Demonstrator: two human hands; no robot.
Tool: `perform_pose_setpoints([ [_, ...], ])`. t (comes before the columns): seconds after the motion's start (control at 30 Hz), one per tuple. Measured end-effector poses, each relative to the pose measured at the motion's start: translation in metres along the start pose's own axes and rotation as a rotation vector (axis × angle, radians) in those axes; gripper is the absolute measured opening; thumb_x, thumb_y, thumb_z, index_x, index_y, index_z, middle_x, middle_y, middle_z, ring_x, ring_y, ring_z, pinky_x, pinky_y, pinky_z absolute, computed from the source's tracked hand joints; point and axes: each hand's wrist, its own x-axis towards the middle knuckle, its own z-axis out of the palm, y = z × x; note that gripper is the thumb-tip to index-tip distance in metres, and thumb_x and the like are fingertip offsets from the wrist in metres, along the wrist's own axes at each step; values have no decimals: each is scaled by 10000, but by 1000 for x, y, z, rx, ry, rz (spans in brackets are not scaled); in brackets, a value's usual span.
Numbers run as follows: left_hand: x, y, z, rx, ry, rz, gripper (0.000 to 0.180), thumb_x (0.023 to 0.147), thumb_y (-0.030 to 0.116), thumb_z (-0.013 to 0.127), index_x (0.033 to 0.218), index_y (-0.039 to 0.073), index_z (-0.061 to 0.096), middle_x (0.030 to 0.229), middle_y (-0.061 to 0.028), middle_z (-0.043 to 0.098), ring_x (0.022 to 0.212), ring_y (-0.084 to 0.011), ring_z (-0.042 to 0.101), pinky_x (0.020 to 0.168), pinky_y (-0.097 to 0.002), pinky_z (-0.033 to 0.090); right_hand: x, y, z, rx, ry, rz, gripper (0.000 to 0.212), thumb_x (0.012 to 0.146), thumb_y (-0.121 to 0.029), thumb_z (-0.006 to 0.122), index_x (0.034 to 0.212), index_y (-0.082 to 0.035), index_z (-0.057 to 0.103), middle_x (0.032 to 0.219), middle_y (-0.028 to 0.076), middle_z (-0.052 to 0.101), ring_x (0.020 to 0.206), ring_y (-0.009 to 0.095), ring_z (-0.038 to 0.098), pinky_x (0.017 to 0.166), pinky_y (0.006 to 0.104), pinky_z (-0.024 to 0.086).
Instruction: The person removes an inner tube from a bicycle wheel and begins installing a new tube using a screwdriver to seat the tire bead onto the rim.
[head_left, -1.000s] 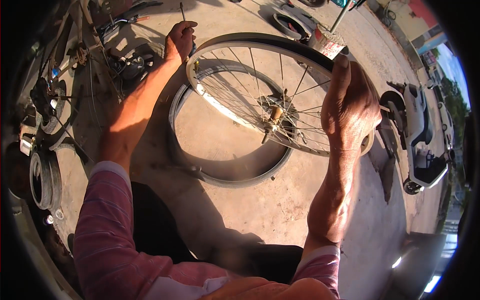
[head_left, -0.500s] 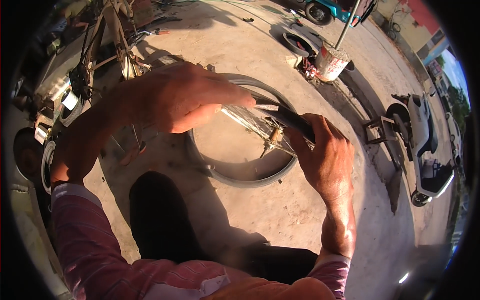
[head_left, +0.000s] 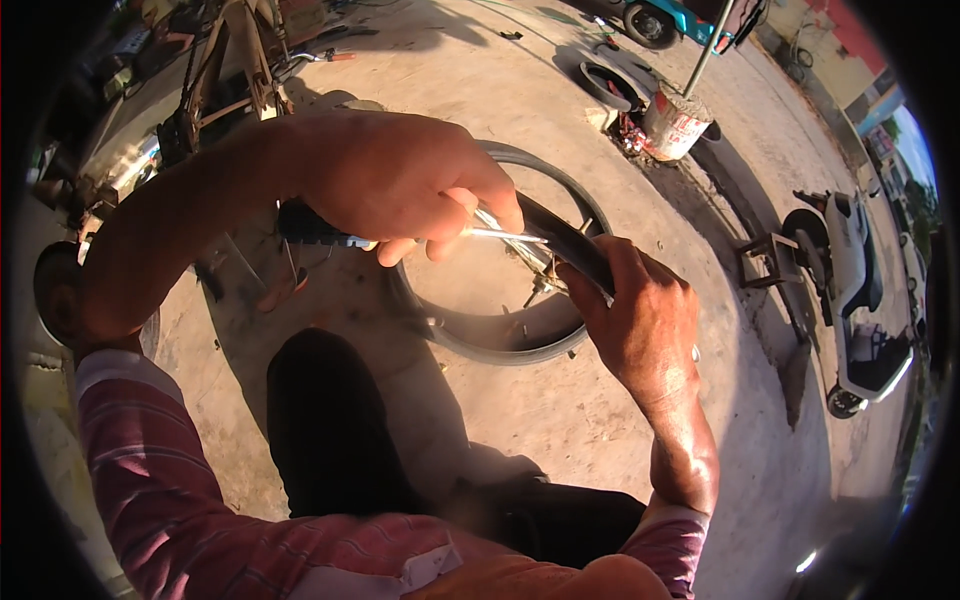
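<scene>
Tipped nearer edge-on since a second ago, the spoked wheel point(head_left: 567, 243), likely light, stiff and best held by its rim, is over the loose tire point(head_left: 500, 354), my right hand point(head_left: 645, 312) gripping it, my left hand point(head_left: 405, 178) clasping a screwdriver point(head_left: 512, 236).

A rough, sand-coloured concrete floor point(head_left: 560, 440) carries everything here, bright in the sun and brown-grey in the shade. Near the middle a thin, round, black rubber bicycle tyre point(head_left: 500, 354) lies flat, though part of its ring is blocked from my view. Farther off stands a whitish, red-marked cylindrical bucket point(head_left: 675, 125) — a slim metal pole point(head_left: 706, 58) rises out of it — with crumpled red scraps point(head_left: 631, 135) at its foot. Just beside it sits a thicker black rubber tyre point(head_left: 600, 88), close to a small pale block point(head_left: 601, 117). Over on the right stand a low dark wooden stool point(head_left: 770, 262) and, beyond it, a white-and-black motor scooter point(head_left: 855, 300).
</scene>
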Motion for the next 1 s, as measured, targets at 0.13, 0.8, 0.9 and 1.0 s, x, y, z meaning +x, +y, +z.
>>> perform_pose_setpoints([
  [0.13, 6, 3, -5, 28, -47, -17, 510, 881, 27, 397, 1339, -2, 619, 810, -117, 706, 558, -145, 668, 592, -316, 529, -1, -1, 4, 8, 13, -25, 291, 871, -335, 798, 969, -104, 651, 779, 72, 692, 682, 309, 698, 573, 436, 537],
  [0.8, 19, -5, 61, 430, 522, 276, 550, 927, -45, 538, 1468, 41, 492, 1076, -236, 680, 930, -381, 693, 816, -446, 561, 16, 22, 1, -19, 52, 33, 327, 888, -378, 778, 942, -81, 650, 782, 99, 709, 676, 339, 701, 586, 457, 540],
  [0.9, 25, -21, 55, 313, 536, 443, 537, 920, -47, 524, 1450, 38, 524, 1018, -222, 685, 883, -359, 695, 791, -445, 547, 16, 24, 1, 4, 60, 24, 322, 887, -375, 779, 943, -84, 654, 790, 99, 712, 683, 336, 704, 583, 455, 539],
  [1.0, 9, -17, 31, 402, 464, 419, 490, 908, -26, 527, 1392, 28, 582, 933, -208, 680, 840, -332, 692, 754, -440, 525, 18, 16, 10, 49, 79, -17, 325, 881, -375, 785, 929, -83, 651, 793, 94, 710, 675, 335, 699, 582, 452, 538],
])
